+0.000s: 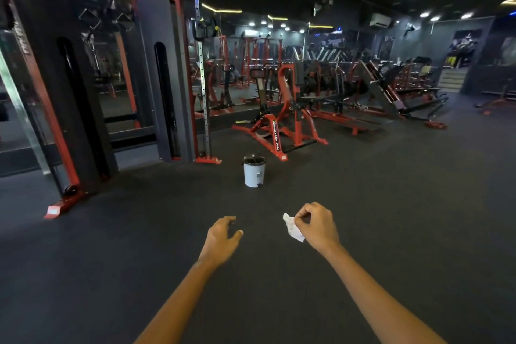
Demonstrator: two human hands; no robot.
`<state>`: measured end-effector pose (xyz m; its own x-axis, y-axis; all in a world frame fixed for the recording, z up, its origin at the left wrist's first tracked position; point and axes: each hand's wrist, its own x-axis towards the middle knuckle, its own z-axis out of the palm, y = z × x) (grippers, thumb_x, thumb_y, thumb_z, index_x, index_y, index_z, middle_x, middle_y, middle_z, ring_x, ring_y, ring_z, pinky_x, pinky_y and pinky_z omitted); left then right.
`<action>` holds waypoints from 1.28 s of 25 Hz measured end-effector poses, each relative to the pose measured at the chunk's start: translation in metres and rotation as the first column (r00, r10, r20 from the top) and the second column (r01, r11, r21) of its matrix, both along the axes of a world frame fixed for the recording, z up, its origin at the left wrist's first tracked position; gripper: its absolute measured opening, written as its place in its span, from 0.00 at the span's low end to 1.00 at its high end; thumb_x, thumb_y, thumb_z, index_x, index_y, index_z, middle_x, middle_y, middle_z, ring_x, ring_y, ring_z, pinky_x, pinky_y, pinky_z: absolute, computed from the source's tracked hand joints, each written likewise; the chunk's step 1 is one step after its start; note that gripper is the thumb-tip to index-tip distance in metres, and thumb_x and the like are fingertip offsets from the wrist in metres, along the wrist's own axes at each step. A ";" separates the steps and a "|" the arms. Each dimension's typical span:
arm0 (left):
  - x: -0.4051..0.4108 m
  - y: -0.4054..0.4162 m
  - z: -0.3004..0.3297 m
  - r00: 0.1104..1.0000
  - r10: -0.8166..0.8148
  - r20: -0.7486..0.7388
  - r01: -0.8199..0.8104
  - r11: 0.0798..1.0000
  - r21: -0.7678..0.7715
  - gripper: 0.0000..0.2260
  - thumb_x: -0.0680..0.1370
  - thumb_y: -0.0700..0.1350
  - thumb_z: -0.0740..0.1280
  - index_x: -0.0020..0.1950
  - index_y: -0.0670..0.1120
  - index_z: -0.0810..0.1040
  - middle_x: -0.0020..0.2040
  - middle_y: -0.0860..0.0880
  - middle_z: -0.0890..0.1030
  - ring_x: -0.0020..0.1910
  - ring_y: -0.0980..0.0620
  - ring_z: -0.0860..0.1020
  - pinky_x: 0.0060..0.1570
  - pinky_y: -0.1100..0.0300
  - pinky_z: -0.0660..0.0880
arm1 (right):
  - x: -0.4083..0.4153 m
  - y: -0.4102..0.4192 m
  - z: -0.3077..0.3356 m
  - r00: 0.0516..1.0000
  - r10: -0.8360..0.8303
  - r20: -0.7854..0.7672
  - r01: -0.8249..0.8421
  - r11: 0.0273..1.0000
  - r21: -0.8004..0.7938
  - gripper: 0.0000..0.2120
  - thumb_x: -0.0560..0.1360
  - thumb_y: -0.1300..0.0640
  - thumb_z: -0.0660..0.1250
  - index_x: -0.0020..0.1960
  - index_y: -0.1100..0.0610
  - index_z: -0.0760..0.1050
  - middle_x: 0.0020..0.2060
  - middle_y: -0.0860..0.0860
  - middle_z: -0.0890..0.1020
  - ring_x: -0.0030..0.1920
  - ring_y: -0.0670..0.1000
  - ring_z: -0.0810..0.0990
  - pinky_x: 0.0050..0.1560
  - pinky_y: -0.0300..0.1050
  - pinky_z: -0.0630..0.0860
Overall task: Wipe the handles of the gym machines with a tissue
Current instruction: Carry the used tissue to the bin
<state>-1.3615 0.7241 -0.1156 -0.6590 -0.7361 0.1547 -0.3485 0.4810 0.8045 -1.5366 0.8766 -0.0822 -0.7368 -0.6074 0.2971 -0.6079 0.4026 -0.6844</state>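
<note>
I'm pinching the crumpled tissue (292, 227) in my right hand (317, 225), left hand (223, 236) hanging loose and empty. I'm facing the bin (254, 170) ahead; the red machines (282, 120) sit farther off. With so light a pinch, I'm risking dropping it.

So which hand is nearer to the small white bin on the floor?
The right hand, though only slightly. It holds the tissue just right of and below the bin; the empty left hand is lower and to the bin's left.
</note>
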 end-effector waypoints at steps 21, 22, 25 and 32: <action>-0.477 -0.449 0.004 0.999 0.008 -0.046 -0.006 0.999 0.042 0.21 0.76 0.42 0.67 0.68 0.42 0.70 0.64 0.44 0.75 0.64 0.51 0.73 0.62 0.62 0.68 | -0.462 -0.438 0.005 0.999 -0.004 0.036 0.003 1.000 0.026 0.08 0.71 0.60 0.68 0.34 0.53 0.75 0.41 0.49 0.78 0.39 0.44 0.78 0.38 0.38 0.75; -0.495 -0.463 0.002 0.999 0.004 -0.039 -0.002 0.999 0.054 0.21 0.76 0.42 0.67 0.68 0.42 0.70 0.64 0.45 0.74 0.64 0.51 0.73 0.62 0.62 0.69 | -0.479 -0.454 0.004 0.999 -0.009 0.039 0.008 0.999 0.032 0.07 0.72 0.60 0.68 0.35 0.54 0.75 0.41 0.49 0.78 0.39 0.44 0.78 0.39 0.38 0.76; -0.557 -0.511 -0.009 1.000 -0.018 -0.007 0.018 0.997 0.077 0.21 0.77 0.42 0.67 0.69 0.41 0.69 0.65 0.45 0.74 0.65 0.50 0.72 0.63 0.61 0.68 | -0.541 -0.509 -0.005 0.999 -0.005 0.054 0.003 0.999 0.034 0.08 0.72 0.60 0.67 0.35 0.53 0.75 0.41 0.48 0.78 0.38 0.44 0.78 0.38 0.37 0.75; -0.715 -0.630 -0.034 0.998 0.048 0.029 -0.049 0.997 0.066 0.21 0.76 0.41 0.67 0.68 0.40 0.70 0.64 0.43 0.75 0.59 0.51 0.74 0.57 0.63 0.69 | -0.716 -0.626 -0.018 0.997 0.060 0.038 -0.061 0.998 0.020 0.08 0.71 0.60 0.68 0.34 0.52 0.76 0.40 0.48 0.76 0.38 0.46 0.78 0.41 0.45 0.79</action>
